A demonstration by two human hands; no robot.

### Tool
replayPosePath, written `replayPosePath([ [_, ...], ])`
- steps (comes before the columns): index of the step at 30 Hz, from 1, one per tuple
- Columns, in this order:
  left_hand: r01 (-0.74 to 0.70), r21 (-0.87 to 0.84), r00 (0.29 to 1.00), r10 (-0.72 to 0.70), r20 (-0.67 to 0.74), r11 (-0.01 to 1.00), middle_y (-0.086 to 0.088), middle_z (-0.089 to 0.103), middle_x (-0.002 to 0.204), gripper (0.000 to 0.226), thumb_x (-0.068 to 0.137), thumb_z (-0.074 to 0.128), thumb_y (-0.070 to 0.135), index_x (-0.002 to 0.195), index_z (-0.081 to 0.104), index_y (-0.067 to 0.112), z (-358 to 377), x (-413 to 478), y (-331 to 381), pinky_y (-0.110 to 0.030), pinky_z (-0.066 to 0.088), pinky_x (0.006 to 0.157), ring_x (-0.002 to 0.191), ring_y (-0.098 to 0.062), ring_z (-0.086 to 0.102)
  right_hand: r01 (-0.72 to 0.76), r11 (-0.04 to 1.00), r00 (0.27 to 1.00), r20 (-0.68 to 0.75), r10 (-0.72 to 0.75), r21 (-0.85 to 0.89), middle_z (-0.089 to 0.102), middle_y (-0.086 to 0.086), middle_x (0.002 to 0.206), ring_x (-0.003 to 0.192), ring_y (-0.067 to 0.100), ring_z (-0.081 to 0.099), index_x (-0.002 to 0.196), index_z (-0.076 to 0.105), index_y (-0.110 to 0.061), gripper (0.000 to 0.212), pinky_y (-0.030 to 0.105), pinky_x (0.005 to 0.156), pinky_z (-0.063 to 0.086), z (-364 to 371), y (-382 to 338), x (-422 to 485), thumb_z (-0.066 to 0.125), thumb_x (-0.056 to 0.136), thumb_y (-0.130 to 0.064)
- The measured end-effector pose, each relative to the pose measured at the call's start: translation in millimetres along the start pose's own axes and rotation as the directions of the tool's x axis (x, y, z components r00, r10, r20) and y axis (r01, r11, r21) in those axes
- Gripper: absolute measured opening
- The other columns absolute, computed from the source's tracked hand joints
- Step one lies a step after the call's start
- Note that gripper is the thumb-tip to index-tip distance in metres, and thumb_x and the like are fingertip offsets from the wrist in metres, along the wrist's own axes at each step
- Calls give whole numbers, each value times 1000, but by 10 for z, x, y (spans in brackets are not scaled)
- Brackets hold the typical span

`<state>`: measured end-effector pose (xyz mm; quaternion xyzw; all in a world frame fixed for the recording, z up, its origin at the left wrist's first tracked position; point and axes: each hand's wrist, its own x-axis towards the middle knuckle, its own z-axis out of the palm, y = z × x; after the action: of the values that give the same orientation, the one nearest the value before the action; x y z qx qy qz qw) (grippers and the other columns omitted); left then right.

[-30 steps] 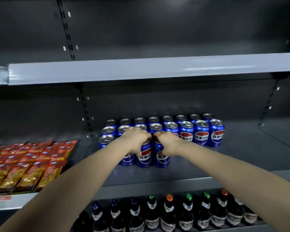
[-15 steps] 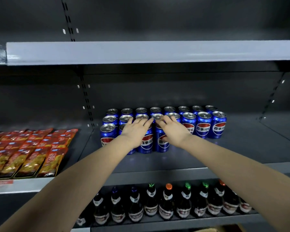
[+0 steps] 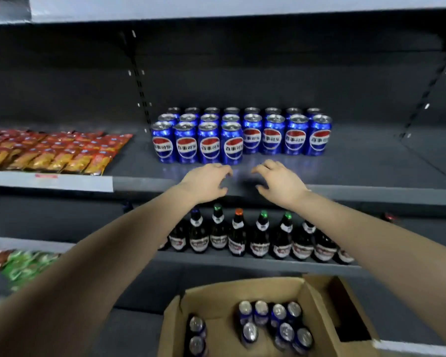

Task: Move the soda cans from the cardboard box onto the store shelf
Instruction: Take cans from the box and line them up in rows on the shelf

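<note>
So on my feed the grey store shelf (image 3: 366,163) fills most of the view. The open cardboard box (image 3: 216,295) sits low and near, right of centre. The soda cans (image 3: 232,143) stand upright in a tight block in the middle of the shelf: two long rows at the back and a short front row on the left. Red snack packets (image 3: 49,150) lie far left, and dark bottles (image 3: 238,238) line the shelf below. The boxed cans (image 3: 276,320) are mostly clustered on the right of the box. My left hand (image 3: 206,180) and right hand (image 3: 281,182) hover over the shelf's near edge, fingers loosely curled, holding nothing, just short of the cans.
</note>
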<state>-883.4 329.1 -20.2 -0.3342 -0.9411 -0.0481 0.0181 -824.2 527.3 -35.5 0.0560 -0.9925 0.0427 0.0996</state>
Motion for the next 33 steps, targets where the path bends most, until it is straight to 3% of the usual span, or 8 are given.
replayPosePath([
  [6, 93, -71, 979, -78, 190, 993, -3, 53, 125, 41, 86, 60, 31, 126, 52, 25, 916, -373, 420, -39, 51, 88, 113, -25, 56, -63, 994, 973, 227, 40, 91, 49, 12, 124, 118, 33, 50, 128, 53, -15, 41, 40, 94, 47, 755, 354, -741, 58, 87, -18],
  [11, 153, -95, 912, -103, 397, 984, -3, 54, 128, 43, 89, 59, 34, 131, 49, 27, 1807, -589, 587, -36, 52, 80, 107, -23, 58, -151, 983, 878, 471, 84, 107, 41, 9, 136, 123, 29, 48, 133, 46, -17, 45, 37, 97, 46, 1568, 562, -1237, 55, 90, -18],
  [14, 177, -100, 874, -110, 473, 979, -2, 51, 134, 43, 89, 60, 32, 131, 49, 29, 2557, -629, 663, -36, 48, 89, 115, -22, 55, -232, 969, 809, 570, 145, 82, 36, 5, 143, 127, 27, 44, 134, 43, -23, 44, 37, 102, 41, 2238, 650, -1513, 54, 91, -22],
  [16, 196, -99, 826, -110, 553, 976, -2, 46, 140, 45, 91, 55, 30, 135, 44, 28, 3034, -714, 723, -37, 44, 98, 123, -23, 49, -288, 954, 782, 596, 182, 87, 34, 4, 142, 127, 27, 42, 135, 42, -24, 45, 37, 104, 39, 2632, 658, -1711, 53, 92, -25],
  [19, 229, -123, 771, -102, 628, 966, -1, 41, 142, 53, 86, 57, 30, 136, 41, 26, 3916, -764, 761, -37, 40, 102, 128, -25, 42, -439, 888, 720, 646, 254, 140, 33, 5, 139, 125, 31, 41, 136, 41, -23, 56, 38, 97, 44, 3395, 707, -1957, 35, 90, -54],
  [23, 222, -166, 761, -65, 645, 961, 7, 30, 148, 71, 82, 63, 29, 143, 28, 30, 4817, -838, 808, -36, 40, 102, 131, -23, 37, -493, 868, 652, 685, 324, 59, 18, 6, 150, 124, 34, 36, 145, 30, -32, 57, 42, 103, 38, 4275, 809, -2221, 49, 91, -28],
  [29, 260, -166, 722, -77, 688, 951, 13, 6, 157, 87, 86, 64, 19, 149, 8, 39, 5857, -835, 867, -45, 38, 104, 141, -29, 19, -519, 853, 567, 724, 392, -55, 18, 5, 150, 128, 33, 32, 144, 29, -33, 60, 43, 107, 33, 5254, 889, -2339, 53, 90, -20],
  [33, 282, -164, 667, -70, 742, 945, 5, 8, 156, 88, 85, 66, 14, 148, 10, 40, 6239, -706, 927, -46, 44, 99, 137, -30, 26, -497, 863, 596, 688, 413, -88, 22, 9, 147, 128, 34, 33, 143, 33, -25, 56, 42, 107, 33, 5557, 913, -2420, 49, 91, -12],
])
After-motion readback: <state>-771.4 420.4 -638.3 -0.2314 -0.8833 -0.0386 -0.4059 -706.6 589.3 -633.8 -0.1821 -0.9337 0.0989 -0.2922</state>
